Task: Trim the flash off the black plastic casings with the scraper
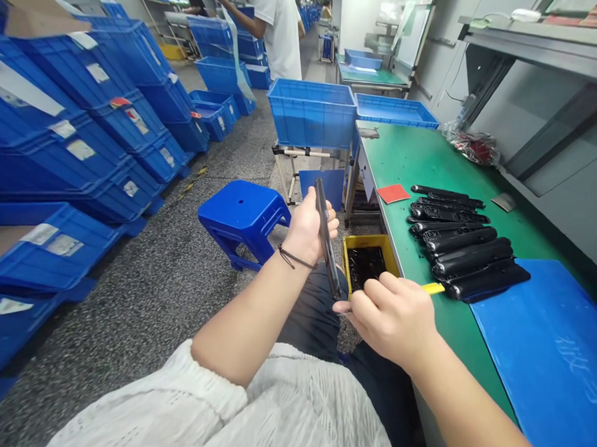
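My left hand (308, 225) is closed around a long, narrow black plastic part (328, 245), held slantwise over my lap. My right hand (391, 315) is in a fist at the part's lower end, its thumb by the edge. A flat yellow handle (432, 288) sticks out behind that fist; the working end of this tool is hidden by my fingers. To the right, several similar black plastic parts (471, 256) lie in a row on the green table (405, 152). Under my hands, beside the table edge, a yellow bin (391, 252) contains dark pieces.
A blue sheet (552, 343) and a red card (393, 194) lie on the table. Left of me stand a blue stool (242, 210) and stacked blue crates (74, 118). A blue crate (311, 114) sits on a rack ahead. A person in white (278, 32) stands beyond.
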The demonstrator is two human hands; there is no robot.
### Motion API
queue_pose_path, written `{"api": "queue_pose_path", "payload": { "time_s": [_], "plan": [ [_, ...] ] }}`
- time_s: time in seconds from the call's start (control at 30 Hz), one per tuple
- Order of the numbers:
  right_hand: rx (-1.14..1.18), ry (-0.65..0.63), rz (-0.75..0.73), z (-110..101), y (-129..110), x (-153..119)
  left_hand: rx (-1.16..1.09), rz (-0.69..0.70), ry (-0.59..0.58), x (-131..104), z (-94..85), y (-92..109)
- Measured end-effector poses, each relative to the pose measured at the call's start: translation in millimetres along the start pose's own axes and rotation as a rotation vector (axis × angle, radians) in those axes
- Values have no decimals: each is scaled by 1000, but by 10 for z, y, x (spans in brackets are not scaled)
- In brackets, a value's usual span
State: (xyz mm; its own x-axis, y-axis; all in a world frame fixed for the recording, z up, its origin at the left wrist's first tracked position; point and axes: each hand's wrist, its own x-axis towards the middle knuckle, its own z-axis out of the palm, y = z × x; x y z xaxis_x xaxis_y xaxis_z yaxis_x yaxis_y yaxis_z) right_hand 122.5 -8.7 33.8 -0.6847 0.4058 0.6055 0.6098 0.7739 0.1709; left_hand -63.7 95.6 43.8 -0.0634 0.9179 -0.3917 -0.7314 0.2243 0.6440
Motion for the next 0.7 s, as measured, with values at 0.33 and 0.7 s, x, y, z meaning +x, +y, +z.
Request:
{"api": "queue_pose_path", "payload": {
  "time_s": [0.33,0.7],
  "plan": [
    [-179,-998,576,19,321,-31,71,6,20,186,-114,-72],
    [-138,-690,883,-743,938,-161,848,460,-273,713,957,-494]
  ]
}}
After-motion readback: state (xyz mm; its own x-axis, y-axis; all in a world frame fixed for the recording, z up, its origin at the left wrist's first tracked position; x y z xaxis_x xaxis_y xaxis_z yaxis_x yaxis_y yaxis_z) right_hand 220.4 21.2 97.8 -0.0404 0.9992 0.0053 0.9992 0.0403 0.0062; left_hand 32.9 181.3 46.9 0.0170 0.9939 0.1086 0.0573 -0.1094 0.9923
